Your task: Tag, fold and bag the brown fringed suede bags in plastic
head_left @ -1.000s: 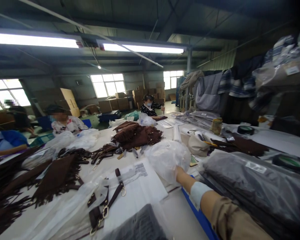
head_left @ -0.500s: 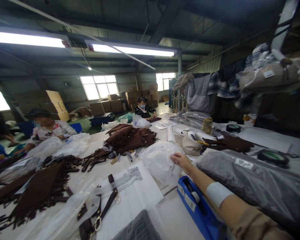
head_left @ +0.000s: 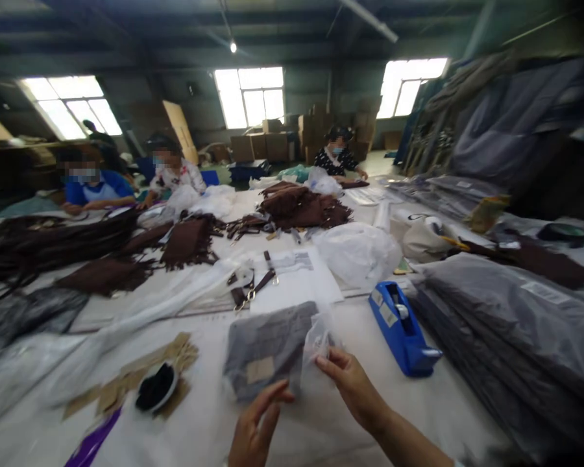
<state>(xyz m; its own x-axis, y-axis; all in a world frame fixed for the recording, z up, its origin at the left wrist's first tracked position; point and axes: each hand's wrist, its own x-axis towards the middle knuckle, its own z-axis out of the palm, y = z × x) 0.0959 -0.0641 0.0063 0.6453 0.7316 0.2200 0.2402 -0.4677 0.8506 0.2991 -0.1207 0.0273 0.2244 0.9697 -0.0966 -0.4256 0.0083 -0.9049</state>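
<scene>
My right hand (head_left: pixel 353 386) pinches a small clear plastic bag (head_left: pixel 318 332) between thumb and fingers; what is in the bag is too blurred to make out. The bag hangs at the right edge of a dark grey item in clear plastic (head_left: pixel 260 340), which has a tan tag (head_left: pixel 259 369) on its front. At the near edge of that package, my left hand (head_left: pixel 257 425) is open, its fingers stretched out and holding nothing. A blue tape dispenser (head_left: pixel 401 327) stands to the right of my right hand.
A dish of small black pieces (head_left: pixel 156 388) sits on brown tags at left. Brown fringed pieces (head_left: pixel 187 243), a strap with metal clasps (head_left: pixel 253 288) and a puffy bag of clear plastic (head_left: pixel 355 250) lie farther back. Grey bagged goods (head_left: pixel 520 324) line the right. Several co-workers sit across the table.
My right hand has come back from the puffy plastic bag and now holds a small clear bag. My left hand has come into view. The camera has tilted down and turned left.
</scene>
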